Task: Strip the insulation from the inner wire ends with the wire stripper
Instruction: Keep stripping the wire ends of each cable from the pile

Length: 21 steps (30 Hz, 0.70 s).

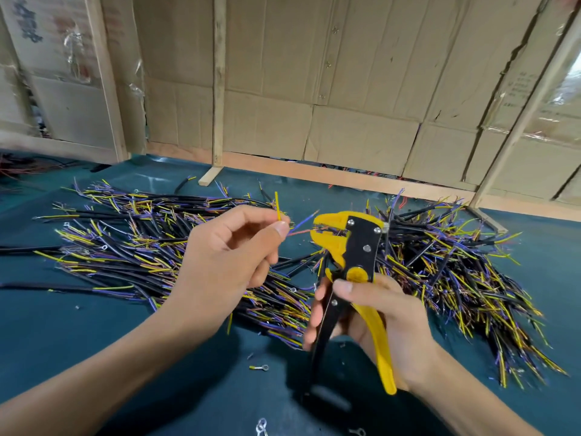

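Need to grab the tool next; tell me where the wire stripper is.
In the head view the wire stripper is right of centre, gripped by the right hand, its yellow head facing the wires pinched by the left hand, above the cable piles.

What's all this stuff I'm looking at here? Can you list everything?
Wire stripper: one, yellow and black, held upright at centre.
Held wires: three inner ends, yellow, purple, red; red reaches the stripper's head.
Cable piles: two heaps, black with yellow and purple ends, left and right.
Ring terminals: a few, loose on the near cloth.
Table cloth: one, dark teal.
Cardboard wall: brown, behind.
Left hand: pinches the wires.
Right hand: grip round the stripper handles.
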Tool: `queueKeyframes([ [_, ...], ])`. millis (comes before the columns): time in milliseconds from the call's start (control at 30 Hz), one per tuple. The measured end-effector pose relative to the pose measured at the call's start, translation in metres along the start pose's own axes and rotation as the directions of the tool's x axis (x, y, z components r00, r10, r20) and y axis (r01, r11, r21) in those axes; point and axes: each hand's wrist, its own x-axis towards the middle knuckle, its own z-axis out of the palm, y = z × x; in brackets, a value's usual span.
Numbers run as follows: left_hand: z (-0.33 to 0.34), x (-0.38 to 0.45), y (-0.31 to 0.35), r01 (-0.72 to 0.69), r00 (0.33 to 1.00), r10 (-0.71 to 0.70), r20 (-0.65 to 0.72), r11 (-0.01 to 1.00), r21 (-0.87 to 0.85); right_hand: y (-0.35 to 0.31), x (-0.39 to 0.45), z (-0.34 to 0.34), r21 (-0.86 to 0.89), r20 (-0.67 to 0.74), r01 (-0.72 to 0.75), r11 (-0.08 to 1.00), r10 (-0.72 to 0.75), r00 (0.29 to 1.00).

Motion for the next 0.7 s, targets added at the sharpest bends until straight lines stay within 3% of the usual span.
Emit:
queueKeyframes([
  [100,-0.010,0.002,-0.003,-0.219,0.973,0.230,-0.005,0.933,0.286,-0.009,0.001,-0.007,0.058,0.055,-0.043,0.997,0.039,0.998],
  [133,-0.013,0.003,-0.003,-0.296,0.951,0.306,0.039,0.867,0.400,-0.010,0.001,-0.009,0.051,0.070,-0.037,0.998,0.034,0.997],
  [200,-0.015,0.002,-0.002,-0.486,0.860,0.468,0.203,0.633,0.602,-0.011,0.000,-0.010,0.029,0.091,-0.028,0.999,0.025,0.996],
  [233,-0.016,0.002,-0.004,-0.560,0.806,0.520,0.281,0.520,0.645,-0.011,0.000,-0.010,0.021,0.096,-0.028,0.999,0.026,0.995],
  [300,-0.018,0.003,-0.005,-0.626,0.747,0.562,0.355,0.416,0.660,-0.010,0.000,-0.010,0.010,0.116,-0.032,0.999,0.031,0.993],
  [700,-0.021,0.006,0.000,-0.642,0.734,0.569,0.371,0.404,0.652,-0.008,0.001,-0.013,-0.130,0.109,-0.035,0.991,0.049,0.993],
])
